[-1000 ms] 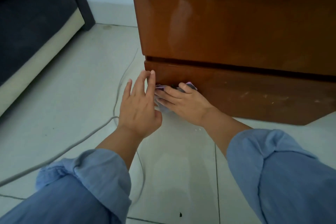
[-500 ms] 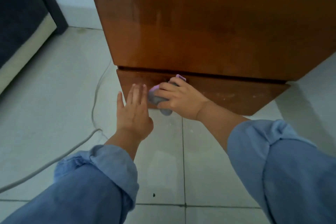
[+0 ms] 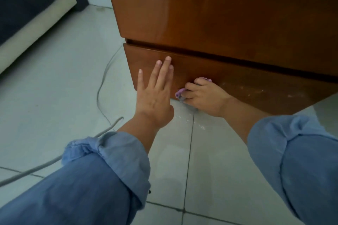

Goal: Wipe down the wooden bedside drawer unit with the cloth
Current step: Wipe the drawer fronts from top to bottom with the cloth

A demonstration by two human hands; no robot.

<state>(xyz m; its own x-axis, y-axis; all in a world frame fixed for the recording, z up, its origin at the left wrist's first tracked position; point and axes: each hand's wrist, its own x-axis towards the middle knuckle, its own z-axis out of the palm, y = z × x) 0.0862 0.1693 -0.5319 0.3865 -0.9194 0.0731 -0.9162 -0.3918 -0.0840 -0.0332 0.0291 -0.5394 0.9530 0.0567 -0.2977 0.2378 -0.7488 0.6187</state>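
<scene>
Drawer unit: the wooden bedside drawer unit (image 3: 228, 14) filled the upper right of the frame, standing on the tiled floor (image 3: 54, 87); its bottom panel (image 3: 237, 82) ran as a long band from centre frame down toward the right edge.
Cloth: a small purple cloth (image 3: 180, 93) sat at the lower edge of that panel, centre frame, mostly hidden under the right hand.
Right hand: the right hand (image 3: 203, 97) had its fingers curled round the cloth, bunching it and pressing it to the wood.
Left hand: the left hand (image 3: 155, 93) lay just left of the cloth, fingers straight and close together, tips on the panel's left end; it held nothing.
Key relation: pale smudges (image 3: 256, 91) marked the panel to the right of the cloth, along its long axis. The right hand was the nearer, so the next stroke probably called for a sweep rightward.
Risk: the grey cable (image 3: 102, 86) on the floor, left of the unit, could snag.
</scene>
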